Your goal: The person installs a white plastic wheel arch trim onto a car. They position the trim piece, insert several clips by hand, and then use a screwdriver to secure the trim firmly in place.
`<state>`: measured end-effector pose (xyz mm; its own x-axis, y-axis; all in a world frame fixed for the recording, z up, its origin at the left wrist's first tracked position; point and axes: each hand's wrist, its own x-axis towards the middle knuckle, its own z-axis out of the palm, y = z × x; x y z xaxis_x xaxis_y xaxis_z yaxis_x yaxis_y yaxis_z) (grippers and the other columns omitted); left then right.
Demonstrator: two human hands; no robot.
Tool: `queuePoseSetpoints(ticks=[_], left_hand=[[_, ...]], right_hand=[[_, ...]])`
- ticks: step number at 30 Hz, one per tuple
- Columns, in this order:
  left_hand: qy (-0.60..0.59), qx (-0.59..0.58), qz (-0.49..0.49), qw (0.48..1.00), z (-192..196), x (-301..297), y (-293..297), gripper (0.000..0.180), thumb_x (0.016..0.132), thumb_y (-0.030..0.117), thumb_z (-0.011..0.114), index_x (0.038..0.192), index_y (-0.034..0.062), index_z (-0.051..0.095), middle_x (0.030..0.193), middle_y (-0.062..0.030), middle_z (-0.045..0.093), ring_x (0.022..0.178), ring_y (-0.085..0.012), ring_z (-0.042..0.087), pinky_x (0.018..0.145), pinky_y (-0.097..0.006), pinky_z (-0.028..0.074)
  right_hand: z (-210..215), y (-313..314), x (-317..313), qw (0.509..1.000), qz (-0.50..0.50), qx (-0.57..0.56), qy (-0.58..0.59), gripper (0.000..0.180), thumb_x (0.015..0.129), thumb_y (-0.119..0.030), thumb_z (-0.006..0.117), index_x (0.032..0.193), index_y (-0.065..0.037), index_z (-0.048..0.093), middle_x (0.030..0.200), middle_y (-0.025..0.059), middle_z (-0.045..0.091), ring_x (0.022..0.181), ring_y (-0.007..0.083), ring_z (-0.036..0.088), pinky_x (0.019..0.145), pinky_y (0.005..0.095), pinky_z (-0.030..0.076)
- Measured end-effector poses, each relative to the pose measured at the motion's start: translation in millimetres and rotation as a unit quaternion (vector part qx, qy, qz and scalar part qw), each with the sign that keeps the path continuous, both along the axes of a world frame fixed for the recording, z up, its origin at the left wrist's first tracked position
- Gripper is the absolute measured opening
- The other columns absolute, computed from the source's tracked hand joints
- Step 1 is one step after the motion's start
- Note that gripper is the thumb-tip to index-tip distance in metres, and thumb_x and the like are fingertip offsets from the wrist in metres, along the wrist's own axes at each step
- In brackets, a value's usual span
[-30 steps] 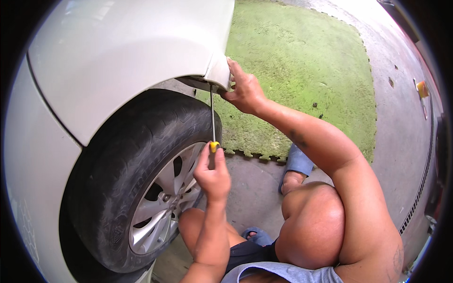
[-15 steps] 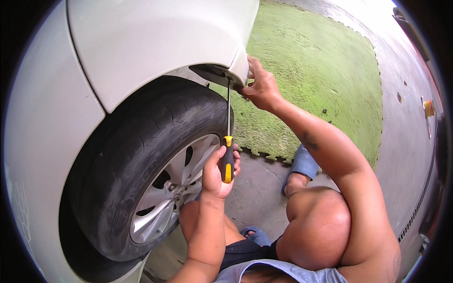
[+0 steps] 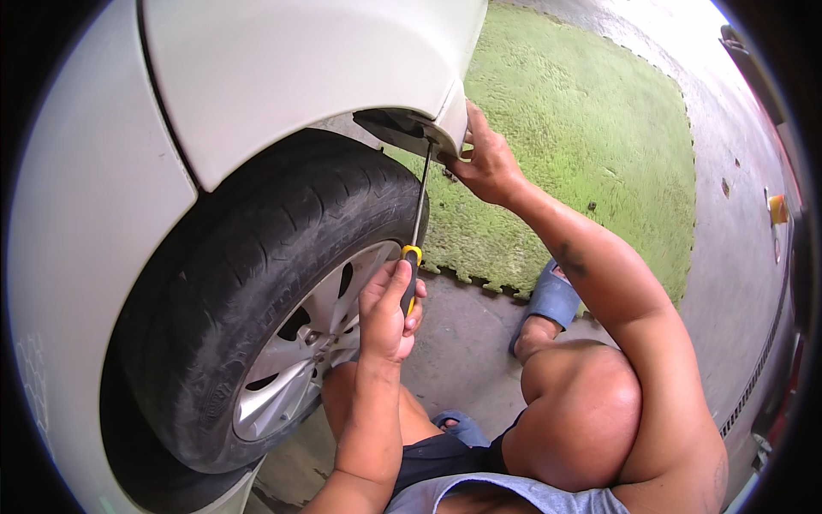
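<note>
My left hand (image 3: 385,310) is closed around the black and yellow handle of a screwdriver (image 3: 411,259), thumb along its side. The long metal shaft slants up to the underside of the white bumper corner (image 3: 449,120), in front of the wheel arch. Its tip meets the lower lip there; whether it sits in a screw cannot be made out. Around the outer edge of that same corner, my right hand (image 3: 491,167) has its fingers behind and its thumb underneath. Just left of the shaft is the black tire (image 3: 282,231).
A silver alloy rim (image 3: 282,398) sits close beside my left forearm. The white fender (image 3: 274,60) curves over the tire. Green interlocking foam mat (image 3: 591,128) covers the floor beyond my right arm. My bent knee (image 3: 578,407) and blue slippers (image 3: 552,300) are below.
The screwdriver handle has swung slightly left and turned in my left hand, so the shaft now leans more. The car shifts a little right in view, and my right hand stays at the bumper corner.
</note>
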<state>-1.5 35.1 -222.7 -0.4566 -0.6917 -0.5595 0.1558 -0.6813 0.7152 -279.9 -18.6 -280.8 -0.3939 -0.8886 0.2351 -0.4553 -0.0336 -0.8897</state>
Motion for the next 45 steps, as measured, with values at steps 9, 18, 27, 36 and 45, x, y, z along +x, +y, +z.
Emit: queuePoseSetpoints(ticks=[9, 18, 27, 36, 45], left_hand=[[-0.365, -0.517, 0.076, 0.771, -9, -24, 19, 0.022, 0.093, 0.016, 0.078, 0.106, 0.0007, 0.071, 0.084, -0.0137, 0.075, 0.069, -0.0256, 0.071, 0.063, -0.036, 0.054], [-0.395, -0.467, 0.033, 0.791, 13, -32, 24, 0.028, 0.090, 0.012, 0.079, 0.112, 0.0006, 0.068, 0.093, -0.0115, 0.075, 0.080, -0.0260, 0.072, 0.074, -0.039, 0.058], [0.266, 0.276, 0.023, 0.923, 4, -5, -1, 0.045, 0.103, 0.037, 0.063, 0.134, 0.0039, 0.059, 0.086, -0.0037, 0.060, 0.068, -0.0145, 0.048, 0.054, -0.027, 0.038], [-0.295, -0.517, 0.027, 0.803, -14, -24, 12, 0.031, 0.095, 0.017, 0.075, 0.119, -0.0015, 0.070, 0.083, -0.0110, 0.072, 0.067, -0.0243, 0.069, 0.059, -0.038, 0.054], [-0.326, -0.466, 0.020, 0.823, -5, -35, 20, 0.032, 0.096, 0.021, 0.072, 0.117, -0.0024, 0.068, 0.095, -0.0141, 0.074, 0.073, -0.0286, 0.070, 0.067, -0.040, 0.056]], right_hand=[[8, 1, 4, 0.999, -0.012, 0.034, 0.024, 0.087, 0.088, -0.008, 0.078, 0.157, -0.008, 0.026, 0.135, 0.0256, 0.062, 0.129, 0.0395, 0.061, 0.098, 0.0466, 0.060], [6, 0, 2, 0.999, -0.016, 0.040, 0.004, 0.088, 0.087, -0.007, 0.079, 0.157, -0.008, 0.026, 0.135, 0.0267, 0.062, 0.129, 0.0398, 0.062, 0.098, 0.0458, 0.060], [11, 0, 4, 0.998, -0.029, 0.050, 0.033, 0.088, 0.085, -0.017, 0.078, 0.155, -0.007, 0.027, 0.126, 0.0293, 0.065, 0.118, 0.0465, 0.063, 0.096, 0.0498, 0.055], [7, 0, 6, 0.999, -0.020, 0.022, 0.032, 0.085, 0.087, -0.008, 0.078, 0.155, -0.009, 0.027, 0.127, 0.0274, 0.066, 0.122, 0.0419, 0.065, 0.095, 0.0468, 0.060], [15, 0, 8, 0.997, -0.034, 0.071, 0.023, 0.085, 0.086, -0.012, 0.080, 0.154, -0.008, 0.028, 0.130, 0.0269, 0.065, 0.124, 0.0421, 0.064, 0.100, 0.0483, 0.056]])
